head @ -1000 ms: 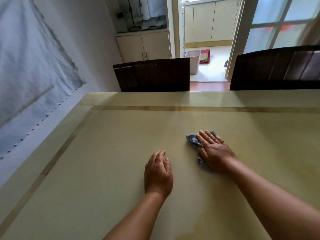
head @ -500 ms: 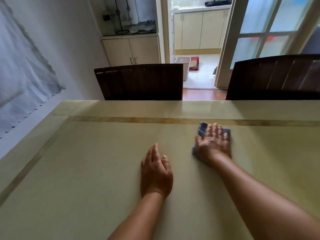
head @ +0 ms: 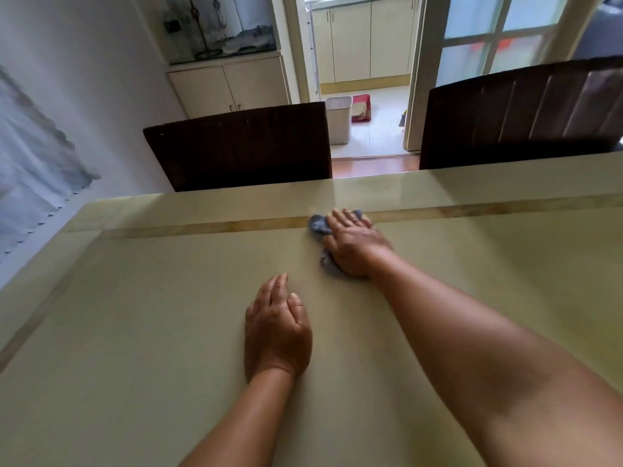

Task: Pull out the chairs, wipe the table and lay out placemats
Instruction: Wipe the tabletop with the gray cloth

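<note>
The right hand (head: 354, 244) lies flat, pressing a blue cloth (head: 318, 224) on the table (head: 135, 315) near the far edge. The left hand (head: 274, 328) rests flat, holding nothing. 2 chairs (head: 242, 150) stand behind.

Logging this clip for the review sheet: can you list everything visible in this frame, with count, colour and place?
table: one, pale green-beige with a tan inlay stripe, fills the foreground
cloth: one, blue-grey, on the table near the far stripe, under the right hand
chairs: two, dark brown, at the table's far edge
cabinet: one, cream, against the far wall
bin: one, light grey, in the doorway
red cloth: one, on the floor behind the bin
glass door: one, white-framed, far right
left hand: flat on the table
right hand: pressed flat on the cloth
</note>
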### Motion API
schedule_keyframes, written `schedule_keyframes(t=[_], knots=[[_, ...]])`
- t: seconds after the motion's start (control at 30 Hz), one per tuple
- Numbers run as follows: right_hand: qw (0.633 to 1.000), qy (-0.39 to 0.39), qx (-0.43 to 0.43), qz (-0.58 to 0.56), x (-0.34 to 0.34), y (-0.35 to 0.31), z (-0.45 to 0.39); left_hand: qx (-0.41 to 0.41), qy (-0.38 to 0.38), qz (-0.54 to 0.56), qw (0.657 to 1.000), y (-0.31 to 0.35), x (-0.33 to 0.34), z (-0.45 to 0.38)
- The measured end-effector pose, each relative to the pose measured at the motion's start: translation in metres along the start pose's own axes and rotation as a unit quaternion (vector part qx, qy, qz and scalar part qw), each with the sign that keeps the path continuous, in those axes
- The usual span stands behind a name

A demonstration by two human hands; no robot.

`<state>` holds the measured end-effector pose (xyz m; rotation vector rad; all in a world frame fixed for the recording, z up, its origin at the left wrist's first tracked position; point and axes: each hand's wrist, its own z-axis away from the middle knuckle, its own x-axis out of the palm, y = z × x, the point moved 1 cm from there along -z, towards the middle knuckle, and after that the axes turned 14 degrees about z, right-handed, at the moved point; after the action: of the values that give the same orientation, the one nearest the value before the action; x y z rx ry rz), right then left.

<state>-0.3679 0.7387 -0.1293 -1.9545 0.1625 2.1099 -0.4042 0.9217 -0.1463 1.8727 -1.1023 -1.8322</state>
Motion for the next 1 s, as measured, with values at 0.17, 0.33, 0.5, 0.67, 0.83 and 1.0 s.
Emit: schedule_keyframes(t=[0.17, 0.33, 0.5, 0.67, 0.83, 1.0], knots=[[0.992, -0.010, 0.121, 0.040, 0.000, 0.088, 0.024, 0.019, 0.011, -0.002, 1.000, -0.002, 0.001, 0.001], [0.972, -0.025, 0.229, 0.045, -0.001, 0.144, 0.064, 0.015, 0.006, 0.008, 1.000, -0.005, 0.000, 0.001], [0.990, -0.034, 0.120, 0.068, 0.000, 0.106, 0.101, 0.011, -0.001, 0.017, 1.000, -0.001, -0.001, 0.003], [0.996, -0.022, -0.051, 0.064, 0.010, 0.006, 0.174, 0.028, -0.019, 0.047, 0.998, 0.003, -0.007, 0.009], [0.984, -0.029, -0.171, 0.043, 0.028, -0.064, 0.226, 0.027, -0.038, 0.022, 0.999, 0.016, -0.018, 0.036], [0.983, -0.035, -0.174, 0.045, 0.022, -0.018, 0.223, 0.045, -0.040, 0.051, 0.997, 0.020, -0.040, 0.087]])
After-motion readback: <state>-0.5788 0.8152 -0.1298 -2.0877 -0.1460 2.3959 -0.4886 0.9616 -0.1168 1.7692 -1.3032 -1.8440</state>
